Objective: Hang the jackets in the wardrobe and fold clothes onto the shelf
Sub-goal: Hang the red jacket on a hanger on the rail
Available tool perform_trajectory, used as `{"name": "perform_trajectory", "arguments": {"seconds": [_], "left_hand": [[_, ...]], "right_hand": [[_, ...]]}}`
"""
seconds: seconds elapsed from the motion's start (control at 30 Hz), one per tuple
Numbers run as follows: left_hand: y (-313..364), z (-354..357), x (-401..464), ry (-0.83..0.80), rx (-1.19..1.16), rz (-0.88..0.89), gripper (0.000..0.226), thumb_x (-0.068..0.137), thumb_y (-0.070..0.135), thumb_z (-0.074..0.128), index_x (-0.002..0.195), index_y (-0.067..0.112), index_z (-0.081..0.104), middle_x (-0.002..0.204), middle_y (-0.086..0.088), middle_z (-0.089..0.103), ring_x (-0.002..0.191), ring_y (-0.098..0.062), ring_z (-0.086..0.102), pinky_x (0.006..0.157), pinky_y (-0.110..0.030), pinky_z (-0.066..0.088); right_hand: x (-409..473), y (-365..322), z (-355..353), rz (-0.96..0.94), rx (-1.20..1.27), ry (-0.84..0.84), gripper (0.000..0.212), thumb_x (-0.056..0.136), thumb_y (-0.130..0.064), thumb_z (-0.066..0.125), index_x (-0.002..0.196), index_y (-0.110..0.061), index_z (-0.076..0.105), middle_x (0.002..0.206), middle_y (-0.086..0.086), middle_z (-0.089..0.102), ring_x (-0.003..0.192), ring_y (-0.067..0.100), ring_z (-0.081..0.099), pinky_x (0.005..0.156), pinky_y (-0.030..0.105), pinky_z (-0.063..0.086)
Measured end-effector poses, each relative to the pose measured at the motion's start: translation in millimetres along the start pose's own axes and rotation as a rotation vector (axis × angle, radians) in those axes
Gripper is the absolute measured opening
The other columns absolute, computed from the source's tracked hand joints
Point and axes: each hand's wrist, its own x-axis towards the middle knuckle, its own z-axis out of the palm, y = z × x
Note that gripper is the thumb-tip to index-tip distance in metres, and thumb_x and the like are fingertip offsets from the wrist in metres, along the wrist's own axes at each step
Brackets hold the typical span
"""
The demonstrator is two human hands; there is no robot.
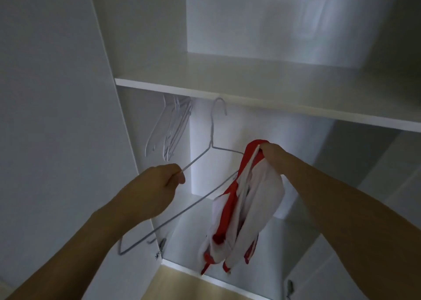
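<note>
Inside an open white wardrobe [159,37], the left hand [159,183] pinches one shoulder of a thin wire hanger [211,140]; the right hand [271,150] grips a limp red-and-white jacket [255,199] by its collar, just right of the hanger. Soft and light, it is likely best held at the collar

Showing plain white all over the wardrobe [136,49] walls and the shelf [273,99]. Hanging in white too, the bunch of spare hangers [173,128]. Gleaming pale grey-white, the wire hanger [211,140]. Mixing bright red with white in broad patches, the jacket [246,208], red running along its edges and tips. Peeking in as light tan wood, the floor [182,286].
</note>
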Motion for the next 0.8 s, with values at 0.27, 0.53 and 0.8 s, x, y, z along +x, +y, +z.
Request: {"name": "perform_trajectory", "arguments": {"seconds": [0.27,0.53,0.8], "left_hand": [[43.9,-31.3,-48.4,-0.018,0.008,0.068,0.026,0.102,0.032,0.039,0.09,0.032,0.062,0.077,0.009,0.065,0.071,-0.005,0.061,0.071,-0.022,0.049],[67.1,-18.7,-44.7,-0.087,-0.018,0.116,0.026,0.104,0.021,0.04,0.088,0.023,0.061,0.06,0.019,0.057,0.063,0.016,0.051,0.062,-0.008,0.038],[79.1,-21.2,-28.6,-0.087,-0.028,0.181,0.028,0.103,0.027,0.04,0.084,0.033,0.06,0.064,0.015,0.057,0.064,0.009,0.055,0.059,-0.008,0.039]], "right_hand": [[-18.9,15.6,-19.6,-0.123,-0.478,0.108,0.021,0.079,-0.024,0.052,0.062,-0.013,0.047,0.068,0.002,0.051,0.062,0.019,0.05,0.055,0.026,0.036],[-23.0,6.6,-48.6,-0.124,-0.431,0.213,0.021,0.075,-0.008,0.049,0.058,-0.01,0.038,0.059,0.003,0.042,0.051,0.017,0.04,0.047,0.025,0.028],[-30.1,2.8,-74.3,-0.081,-0.338,0.26,0.031,0.08,-0.003,0.05,0.058,-0.012,0.031,0.058,0.003,0.032,0.051,0.016,0.031,0.051,0.026,0.024]]}}
